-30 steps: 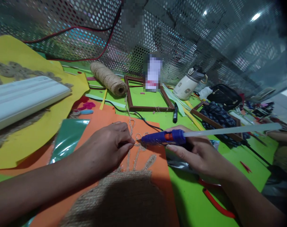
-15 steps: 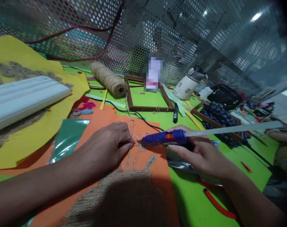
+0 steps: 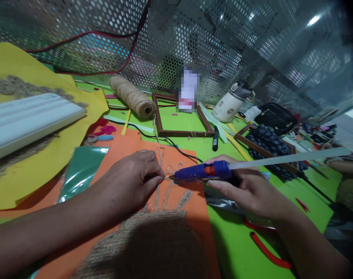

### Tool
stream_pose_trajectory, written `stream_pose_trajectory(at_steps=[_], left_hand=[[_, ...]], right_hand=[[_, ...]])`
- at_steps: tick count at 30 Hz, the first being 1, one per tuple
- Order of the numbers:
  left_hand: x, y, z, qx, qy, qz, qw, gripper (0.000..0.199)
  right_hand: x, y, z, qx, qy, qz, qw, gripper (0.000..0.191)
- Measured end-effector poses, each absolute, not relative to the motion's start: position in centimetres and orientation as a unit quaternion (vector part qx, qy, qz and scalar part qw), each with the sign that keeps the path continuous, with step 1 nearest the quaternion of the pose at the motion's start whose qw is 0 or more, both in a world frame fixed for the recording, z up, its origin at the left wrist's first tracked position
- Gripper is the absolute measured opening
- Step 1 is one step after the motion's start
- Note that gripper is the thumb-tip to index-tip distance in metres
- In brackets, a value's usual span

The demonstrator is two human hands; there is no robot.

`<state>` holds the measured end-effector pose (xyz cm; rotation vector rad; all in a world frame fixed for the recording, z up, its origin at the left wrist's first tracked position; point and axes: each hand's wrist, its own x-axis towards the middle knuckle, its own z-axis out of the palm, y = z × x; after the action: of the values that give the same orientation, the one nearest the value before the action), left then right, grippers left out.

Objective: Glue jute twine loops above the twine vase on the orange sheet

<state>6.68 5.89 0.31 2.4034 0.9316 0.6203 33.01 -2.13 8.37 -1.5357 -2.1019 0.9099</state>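
My right hand [image 3: 246,186] is closed round a blue glue gun [image 3: 204,172], from whose back a long pale glue stick [image 3: 286,158] sticks out. The gun's nozzle points left, at a small twine flower on an orange sheet [image 3: 126,149]. At that flower the fingers of my left hand [image 3: 138,176] pinch the jute twine [image 3: 160,155]; the nozzle tip is beside the fingertips. Below, twine stems run down to a vase shape covered in twine [image 3: 147,240]. A twine leaf [image 3: 185,199] lies right of the stems.
A twine roll [image 3: 131,95], brown frame [image 3: 185,133], black marker [image 3: 215,138] and white bottle [image 3: 230,102] lie or stand behind. On the left, a white box-like object [image 3: 33,122] rests on yellow paper [image 3: 57,155]. Red-handled tool [image 3: 269,252] at the lower right.
The glue gun has shifted very slightly down and right in the view. Both hands keep their grips, and the camera view has moved a little.
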Motion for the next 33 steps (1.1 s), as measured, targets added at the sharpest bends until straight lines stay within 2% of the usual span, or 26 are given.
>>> stream_pose_trajectory(at_steps=[6, 12, 24, 33], left_hand=[[6.6, 5.9, 0.3, 0.883, 0.337, 0.227, 0.235, 0.035], [6.6, 6.0, 0.1, 0.881, 0.339, 0.230, 0.239, 0.035], [6.5, 6.0, 0.0, 0.881, 0.336, 0.236, 0.237, 0.033], [6.7, 6.1, -0.2, 0.883, 0.333, 0.229, 0.237, 0.034]], right_hand=[[32.8, -2.1, 8.0, -0.545, -0.756, 0.302, 0.199, 0.023], [32.8, -2.2, 8.7, -0.543, -0.768, 0.297, 0.166, 0.025], [34.1, -2.0, 8.4, -0.538, -0.765, 0.269, 0.231, 0.023], [33.7, -2.2, 8.1, -0.540, -0.762, 0.294, 0.206, 0.023]])
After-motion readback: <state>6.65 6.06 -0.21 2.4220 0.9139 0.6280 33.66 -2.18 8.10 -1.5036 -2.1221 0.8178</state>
